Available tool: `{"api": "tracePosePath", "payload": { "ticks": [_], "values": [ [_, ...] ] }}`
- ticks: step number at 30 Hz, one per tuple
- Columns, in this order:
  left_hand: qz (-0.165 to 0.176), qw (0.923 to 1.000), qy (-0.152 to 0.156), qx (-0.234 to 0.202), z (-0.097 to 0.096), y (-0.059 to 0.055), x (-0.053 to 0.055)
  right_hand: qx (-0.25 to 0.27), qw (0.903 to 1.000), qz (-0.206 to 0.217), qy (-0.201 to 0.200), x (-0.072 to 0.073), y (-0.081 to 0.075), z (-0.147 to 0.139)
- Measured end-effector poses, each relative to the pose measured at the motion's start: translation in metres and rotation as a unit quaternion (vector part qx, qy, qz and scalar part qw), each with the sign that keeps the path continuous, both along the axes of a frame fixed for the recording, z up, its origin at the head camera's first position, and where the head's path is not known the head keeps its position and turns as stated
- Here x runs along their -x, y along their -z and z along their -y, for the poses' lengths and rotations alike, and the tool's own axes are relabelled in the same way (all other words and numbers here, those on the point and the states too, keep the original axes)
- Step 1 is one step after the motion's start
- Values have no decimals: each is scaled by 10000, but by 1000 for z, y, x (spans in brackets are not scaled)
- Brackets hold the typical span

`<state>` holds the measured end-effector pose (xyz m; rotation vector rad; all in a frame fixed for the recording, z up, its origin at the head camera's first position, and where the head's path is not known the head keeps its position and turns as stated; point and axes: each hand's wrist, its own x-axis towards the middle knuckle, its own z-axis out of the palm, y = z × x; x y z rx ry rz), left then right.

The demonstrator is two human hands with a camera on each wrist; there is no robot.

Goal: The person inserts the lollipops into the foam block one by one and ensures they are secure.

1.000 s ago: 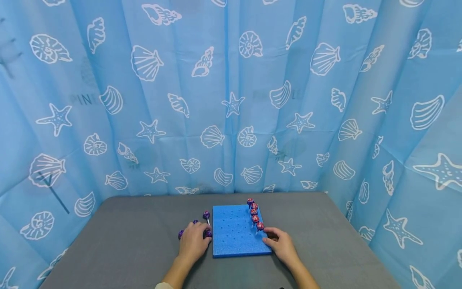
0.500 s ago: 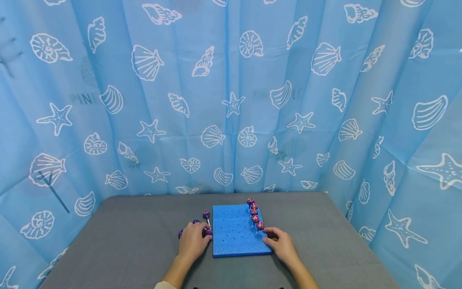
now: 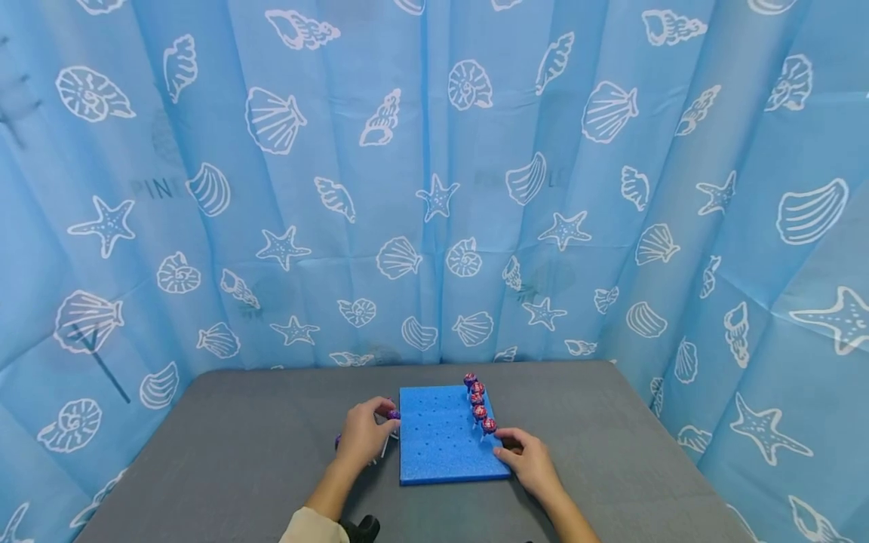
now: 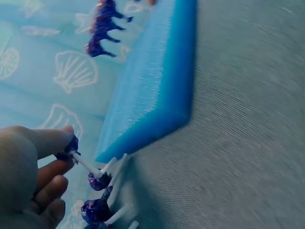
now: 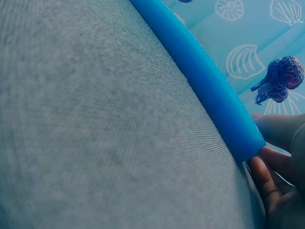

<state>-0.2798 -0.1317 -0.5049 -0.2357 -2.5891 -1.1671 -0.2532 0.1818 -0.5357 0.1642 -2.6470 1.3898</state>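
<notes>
My left hand [image 3: 363, 436] pinches a purple-wrapped lollipop [image 4: 72, 143] by its head between thumb and fingers, close to the left side of a blue foam board [image 3: 434, 449]. The white stick points away from the fingers in the left wrist view. Below it lie several more purple lollipops [image 4: 96, 210], mostly hidden by the hand in the head view. My right hand [image 3: 532, 461] holds the board's right edge, fingers at its corner in the right wrist view. Red-and-purple lollipops [image 3: 478, 400] stand upright in a row along the board's right side.
Rows of small holes dot the board's top. It lies on a grey cloth-covered table [image 3: 271, 445]. A blue curtain [image 3: 434, 286] with white shell prints hangs behind and at both sides.
My left hand has moved away from my body, lifting a purple lollipop from the group beside the board. My right hand has stayed at the board's edge.
</notes>
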Motion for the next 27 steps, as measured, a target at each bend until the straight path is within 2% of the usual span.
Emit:
{"api": "tracePosePath", "payload": {
  "ticks": [4, 11, 18, 24, 27],
  "values": [
    [159, 9982, 36, -570, -1, -1, 3, -7, 10000, 25, -5, -1, 0, 1],
    [119, 9933, 165, -1137, -6, 3, 5, -48, 10000, -5, -7, -1, 1, 0],
    [237, 9893, 115, -1437, -16, 0, 5, -14, 10000, -8, -29, -1, 0, -1],
    [97, 9864, 139, -1635, -28, -3, 3, -34, 10000, -42, -4, -1, 1, -1],
    [27, 9826, 200, -1848, -34, -3, 3, -47, 10000, -29, 7, -1, 1, 0]
  ]
}}
